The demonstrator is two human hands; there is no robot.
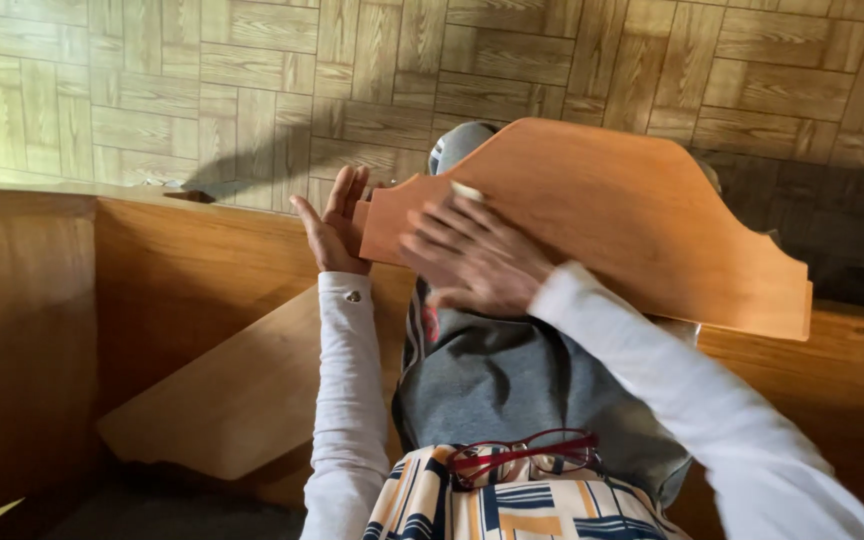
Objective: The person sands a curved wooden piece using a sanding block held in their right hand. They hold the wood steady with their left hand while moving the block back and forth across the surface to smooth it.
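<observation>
Shaped wooden panel (632,215) sits across the person's lap, tilted, scalloped edge toward the far side, running from centre to right. Left hand (332,228) open, fingers spread upward, palm pressed against the panel's left end. Right hand (472,255) flat on the panel's near face, fingers splayed, blurred; not gripping. The 2 hands are near each other, not touching. Red glasses (524,455) hang at the patterned shirt (482,505). Another wooden board (242,400) leans low on the left, inside a wooden frame (22,330). Parquet-pattern floor (152,90) beyond.
</observation>
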